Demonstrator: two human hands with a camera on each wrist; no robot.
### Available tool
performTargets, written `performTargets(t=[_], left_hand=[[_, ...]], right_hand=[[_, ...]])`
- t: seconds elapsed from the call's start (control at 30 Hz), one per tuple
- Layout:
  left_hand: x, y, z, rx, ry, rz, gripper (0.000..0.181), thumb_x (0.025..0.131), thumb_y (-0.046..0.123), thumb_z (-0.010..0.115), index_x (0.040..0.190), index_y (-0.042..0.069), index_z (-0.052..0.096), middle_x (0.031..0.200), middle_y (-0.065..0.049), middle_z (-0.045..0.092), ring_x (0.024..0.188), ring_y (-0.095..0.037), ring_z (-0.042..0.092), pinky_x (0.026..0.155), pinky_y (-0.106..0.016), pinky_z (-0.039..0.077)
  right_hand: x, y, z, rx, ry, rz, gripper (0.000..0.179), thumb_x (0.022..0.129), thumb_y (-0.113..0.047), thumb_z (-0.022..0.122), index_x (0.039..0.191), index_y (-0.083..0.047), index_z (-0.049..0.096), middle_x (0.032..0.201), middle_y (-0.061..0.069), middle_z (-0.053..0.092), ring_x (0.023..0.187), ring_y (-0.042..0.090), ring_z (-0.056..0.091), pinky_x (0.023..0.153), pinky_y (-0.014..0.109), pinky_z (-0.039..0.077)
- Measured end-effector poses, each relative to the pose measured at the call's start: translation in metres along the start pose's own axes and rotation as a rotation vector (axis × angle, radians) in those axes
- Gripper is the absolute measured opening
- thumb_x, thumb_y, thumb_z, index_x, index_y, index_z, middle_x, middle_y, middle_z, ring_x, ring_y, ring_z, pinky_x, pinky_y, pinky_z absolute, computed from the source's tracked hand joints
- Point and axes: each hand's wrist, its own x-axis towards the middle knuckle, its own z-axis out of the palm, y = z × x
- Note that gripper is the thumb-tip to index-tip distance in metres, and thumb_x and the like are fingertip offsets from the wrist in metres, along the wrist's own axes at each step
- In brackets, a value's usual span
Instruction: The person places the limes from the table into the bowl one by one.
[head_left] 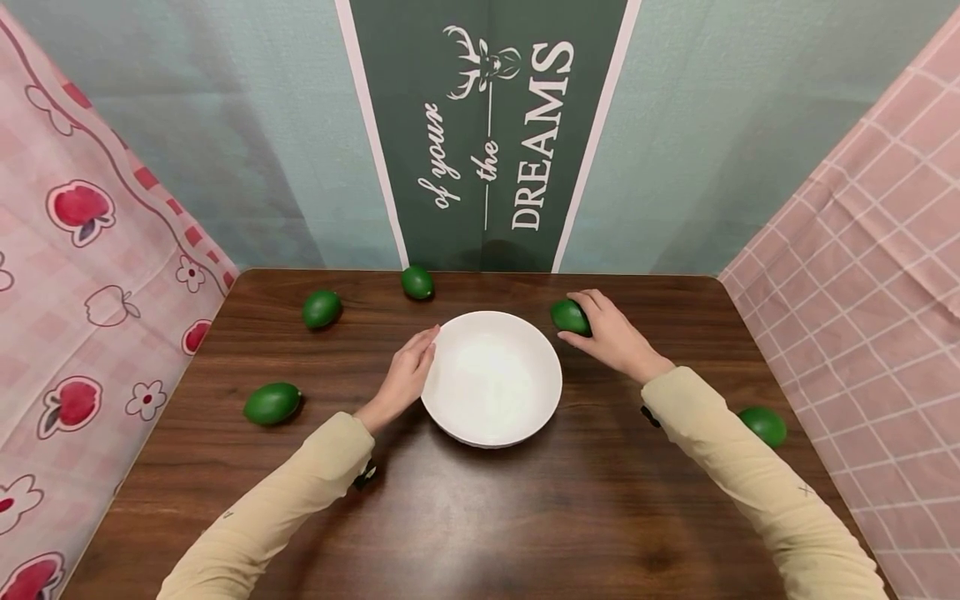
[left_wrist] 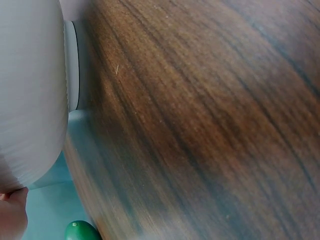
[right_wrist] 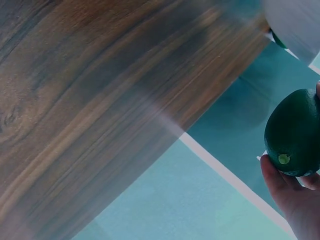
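A white round bowl [head_left: 491, 379] stands in the middle of the wooden table. My left hand [head_left: 405, 375] rests against its left side, fingers fairly straight along the wall; the left wrist view catches the edge of this hand [left_wrist: 12, 215] at the bowl's rim. Right of the bowl, my right hand [head_left: 611, 333] grips a dark green avocado [head_left: 570, 317], thumb on the near side and fingers over the far side. From the right wrist, that avocado [right_wrist: 294, 132] shows a small pale stem end, with the fingers [right_wrist: 280, 187] around it.
More avocados lie about: one at the back [head_left: 417, 282], one at the back left [head_left: 322, 309], one at the left [head_left: 272, 403], and one by the right forearm [head_left: 763, 426], partly covered by the sleeve. Cloth hangings [head_left: 277, 150] rise behind the table and at both sides.
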Motion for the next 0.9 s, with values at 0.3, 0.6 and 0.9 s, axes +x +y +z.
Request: performTargets(t=[0.3,0.6,0.9], left_hand=[[0.000,0.001,0.000,-0.003,0.000,0.002,0.035,0.096,0.006,0.041,0.128,-0.006,0.047,0.126,-0.023,0.050,0.117,-0.031,0.048,0.097,-0.041,0.039],[0.000,0.000,0.000,0.007,0.008,0.013,0.035,0.096,0.005,0.041,0.128,-0.006,0.048,0.125,-0.023,0.051,0.116,-0.031,0.049,0.096,-0.041,0.039],[0.000,0.000,0.000,-0.010,0.004,-0.001,0.035,0.096,0.007,0.041,0.128,-0.006,0.047,0.126,-0.022,0.051,0.117,-0.030,0.048,0.097,-0.040,0.039]], right_hand=[[0.001,-0.009,-0.002,0.021,0.012,-0.018,0.064,0.081,-0.032,0.069,0.130,-0.001,0.042,0.118,0.015,0.045,0.099,0.028,0.049,0.081,0.044,0.046],[0.000,-0.022,-0.002,0.038,0.002,-0.041,0.064,0.081,-0.031,0.069,0.130,-0.001,0.042,0.120,0.015,0.045,0.100,0.027,0.049,0.080,0.043,0.047],[0.001,-0.034,-0.002,0.038,0.007,-0.081,0.064,0.080,-0.032,0.069,0.129,0.000,0.043,0.119,0.015,0.046,0.099,0.027,0.049,0.079,0.042,0.048]])
